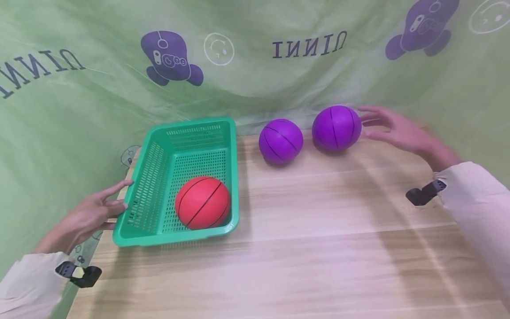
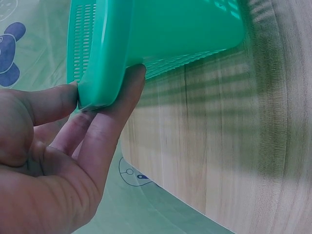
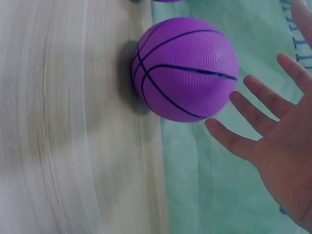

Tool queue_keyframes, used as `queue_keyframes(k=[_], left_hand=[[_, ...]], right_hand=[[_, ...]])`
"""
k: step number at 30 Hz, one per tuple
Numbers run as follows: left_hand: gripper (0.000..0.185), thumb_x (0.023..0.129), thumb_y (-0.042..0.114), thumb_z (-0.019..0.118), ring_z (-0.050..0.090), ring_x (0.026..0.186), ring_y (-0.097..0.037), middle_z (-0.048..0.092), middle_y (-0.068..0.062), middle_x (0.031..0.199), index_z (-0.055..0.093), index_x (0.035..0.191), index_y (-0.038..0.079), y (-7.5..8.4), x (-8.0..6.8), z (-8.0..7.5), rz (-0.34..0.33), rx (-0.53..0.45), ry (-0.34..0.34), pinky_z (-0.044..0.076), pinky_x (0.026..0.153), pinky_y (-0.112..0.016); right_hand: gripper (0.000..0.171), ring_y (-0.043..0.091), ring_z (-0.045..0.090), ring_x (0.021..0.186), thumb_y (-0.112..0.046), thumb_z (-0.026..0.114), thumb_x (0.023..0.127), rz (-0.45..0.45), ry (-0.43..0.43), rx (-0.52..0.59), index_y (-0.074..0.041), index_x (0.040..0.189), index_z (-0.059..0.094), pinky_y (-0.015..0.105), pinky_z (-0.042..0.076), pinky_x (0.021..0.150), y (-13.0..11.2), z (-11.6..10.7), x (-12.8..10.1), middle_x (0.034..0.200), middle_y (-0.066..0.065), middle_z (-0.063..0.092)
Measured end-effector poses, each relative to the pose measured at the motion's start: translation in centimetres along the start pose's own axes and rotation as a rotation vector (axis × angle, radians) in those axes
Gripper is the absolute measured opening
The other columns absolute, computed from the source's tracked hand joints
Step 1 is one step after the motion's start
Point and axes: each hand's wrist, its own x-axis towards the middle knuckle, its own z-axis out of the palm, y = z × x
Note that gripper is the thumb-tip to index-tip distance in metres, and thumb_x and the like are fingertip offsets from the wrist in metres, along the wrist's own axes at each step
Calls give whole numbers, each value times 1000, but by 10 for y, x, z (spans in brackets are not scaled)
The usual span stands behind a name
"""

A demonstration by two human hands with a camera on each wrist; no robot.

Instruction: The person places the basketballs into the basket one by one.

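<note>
My left hand (image 1: pixel 89 215) pinches the left rim of a green plastic basket (image 1: pixel 235 177), thumb on one side and fingers under the lip, as the left wrist view shows. Inside the basket, at its near right corner, lies a red toy basketball (image 1: pixel 203 202). Two purple balls with black lines rest on the table's far edge. Beside the right-hand purple ball (image 1: pixel 337 128) my right hand (image 1: pixel 394 130) is spread, its fingertips close to the ball's right side. The other purple ball (image 1: pixel 280 141) sits between that ball and the basket.
A pale wooden table (image 1: pixel 311 248) carries everything. Green cloth (image 1: pixel 255 79) with purple cartoon prints hangs behind the far edge and down the left side. The basket stands near the table's left edge.
</note>
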Motion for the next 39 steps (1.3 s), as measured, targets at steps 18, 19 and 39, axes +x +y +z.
queue_keyframes(k=[18,19,39], left_hand=[[73,105,1,43,65,107,-23,28,-45,145,-1,161,18,-18,-11,4,10,-35,13,57,85,-47],[73,105,1,42,65,107,-24,29,-45,145,-1,161,18,-16,-9,4,16,-29,11,57,85,-47],[74,104,-2,41,64,109,-33,24,-44,147,1,161,20,0,-3,2,7,-20,23,58,83,-49]], right_hand=[[73,49,33,136,-25,55,103,102,-114,31,-22,162,13,49,44,100,27,-11,12,157,25,27],[73,49,34,136,-24,55,103,102,-107,34,-23,162,13,41,46,98,30,-13,10,156,25,27],[68,-4,55,110,-21,53,105,96,-41,164,-26,161,15,24,54,87,67,-16,1,155,26,28]])
